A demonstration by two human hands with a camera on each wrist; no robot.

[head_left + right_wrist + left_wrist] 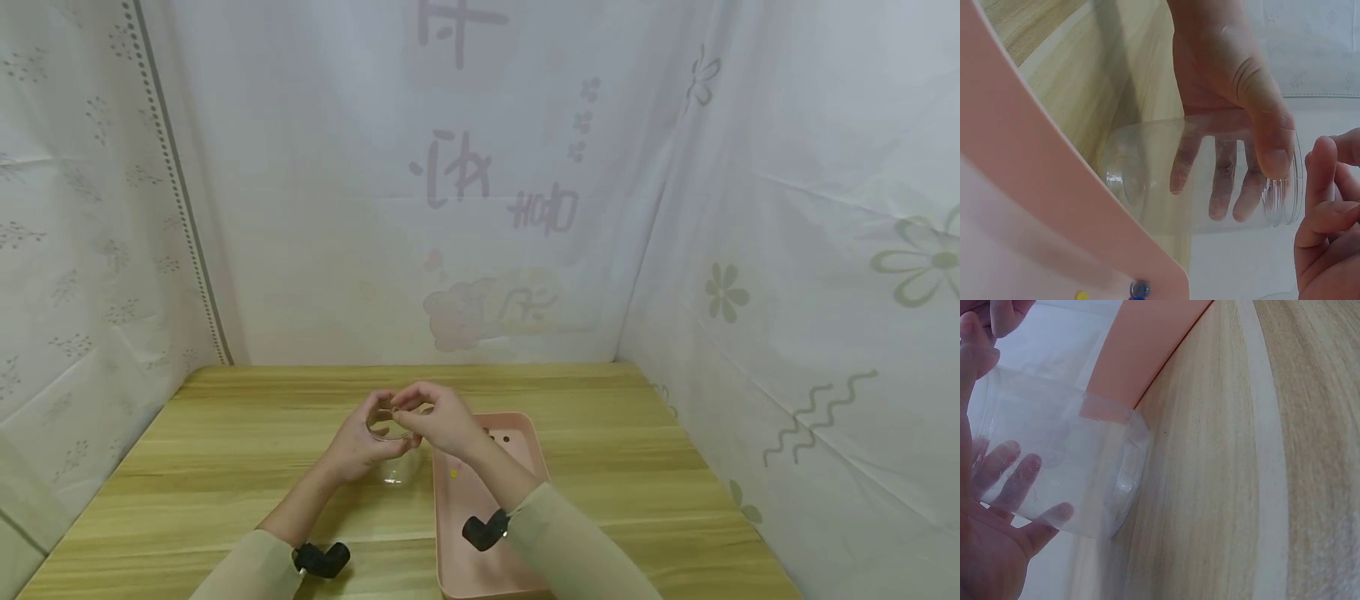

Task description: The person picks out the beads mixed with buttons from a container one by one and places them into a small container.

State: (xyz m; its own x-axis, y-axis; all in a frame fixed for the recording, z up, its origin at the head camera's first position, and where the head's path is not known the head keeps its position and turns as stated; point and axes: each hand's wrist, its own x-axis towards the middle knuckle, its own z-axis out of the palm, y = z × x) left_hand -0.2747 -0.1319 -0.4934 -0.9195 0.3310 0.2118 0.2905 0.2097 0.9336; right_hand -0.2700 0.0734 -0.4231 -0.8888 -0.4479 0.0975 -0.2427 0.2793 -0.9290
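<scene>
two hands met over the middle of the desk (225,467), just left of a pink tray (525,433) that ran from the near edge toward the centre. nearest the person, the tray's near part lay bare, with a tiny yellow bead (453,473) further in and a few dark beads (498,437) at its far end; the right wrist view showed a yellow bead and a blue one close to the tray's rim. beyond that rim the left hand (360,446) gripped a clear plastic jar (1210,181), fingers curled round its far side and thumb across the near side by the threaded mouth, the jar held off the desk and tilted. the right hand (442,417) hovered at the mouth with fingertips (1322,156) pinched together; whether they held a bead could not be told. to do this well, i judged the left hand should keep the mouth steady and turned toward the right hand, thumb clear of the opening, and the pinch should open only once right over the mouth, since a bead would roll away on the wood.
</scene>
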